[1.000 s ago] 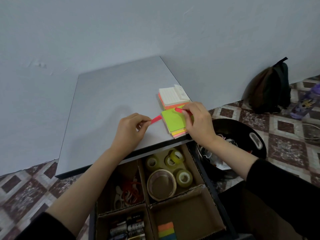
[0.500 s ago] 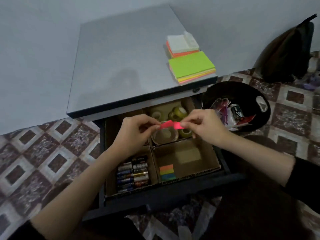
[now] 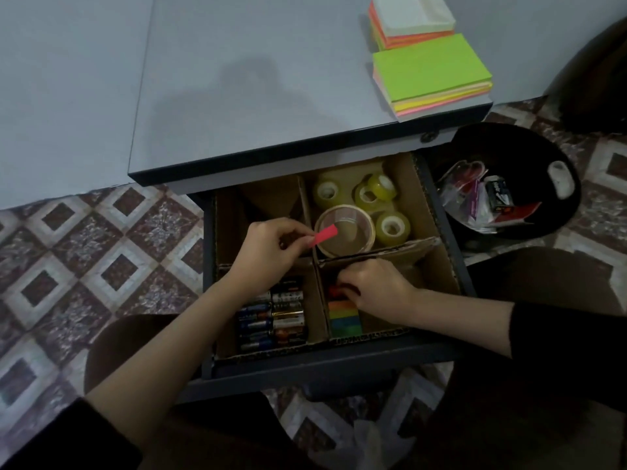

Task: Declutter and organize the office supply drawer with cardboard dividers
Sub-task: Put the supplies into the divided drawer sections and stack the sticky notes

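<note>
Left hand [image 3: 268, 247] pinches a red strip [image 3: 325, 235] between thumb and fingertips, above the big tape roll [image 3: 344, 232] in the drawer's [image 3: 339, 364] back-right section. Right hand [image 3: 380, 288] is down in the front-right section, fingers curled onto a red tab [image 3: 336, 291] at the far end of the flag row [image 3: 344, 317].

Risks, my read:
- pinch slips, so the strip drops into the tape roll
- tab clings to the fingers on release
- wrist nudges the cardboard divider [image 3: 314, 266] and skews the row
</note>
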### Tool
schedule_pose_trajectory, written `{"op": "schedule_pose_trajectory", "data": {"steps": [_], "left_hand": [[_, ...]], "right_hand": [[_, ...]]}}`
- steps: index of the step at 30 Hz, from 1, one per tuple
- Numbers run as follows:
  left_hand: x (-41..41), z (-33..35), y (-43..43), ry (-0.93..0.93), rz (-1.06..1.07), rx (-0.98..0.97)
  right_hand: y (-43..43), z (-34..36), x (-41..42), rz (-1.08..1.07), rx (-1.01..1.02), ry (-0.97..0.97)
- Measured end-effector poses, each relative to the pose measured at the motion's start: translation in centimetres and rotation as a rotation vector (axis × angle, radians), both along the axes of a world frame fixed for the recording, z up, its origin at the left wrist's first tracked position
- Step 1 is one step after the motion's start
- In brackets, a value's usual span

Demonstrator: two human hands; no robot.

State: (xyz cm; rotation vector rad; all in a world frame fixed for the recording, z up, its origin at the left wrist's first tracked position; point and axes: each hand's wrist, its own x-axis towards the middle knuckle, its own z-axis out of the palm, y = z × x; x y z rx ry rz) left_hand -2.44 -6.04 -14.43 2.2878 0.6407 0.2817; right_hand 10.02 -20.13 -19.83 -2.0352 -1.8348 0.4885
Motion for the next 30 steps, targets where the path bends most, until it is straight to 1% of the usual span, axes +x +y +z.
{"op": "schedule_pose_trajectory", "data": {"steps": [2,5,6,9,11,20,23,27,30], "left_hand": [[0.2,-0.3,0.1,0.004,0.003,-0.018],[0.4,-0.5,0.1,-0.010,0.019,-0.065],[0.4,-0.5,0.2,-0.012,0.024,-0.077],[0.4,-0.7,0.2,-0.018,0.035,-0.109],[0.4,-0.8,0.2,-0.016,0.041,-0.117],[0.4,-0.8,0.2,-0.014,0.052,-0.165],[0.3,-0.8,0.2,-0.011,0.052,-0.154],[0.3,-0.8,0.2,0.002,0.052,-0.145],[0.3,-0.7,0.2,0.008,0.050,-0.141]], "right_hand": [[0.3,-0.6,-0.3,0.028,0.110,-0.030],[0.6,-1.2,-0.4,0.084,0.167,-0.081],[0.7,-1.4,-0.2,0.115,0.153,-0.101],[1.0,-2.6,0.1,0.196,0.008,-0.109],[1.2,-2.9,0.1,0.215,-0.022,-0.106],[1.0,-3.5,0.7,0.266,0.059,-0.104],[1.0,-3.5,0.7,0.276,0.033,-0.075],[1.0,-4.0,1.0,0.249,-0.066,-0.107],[0.8,-3.7,0.8,0.234,-0.060,-0.136]]}}
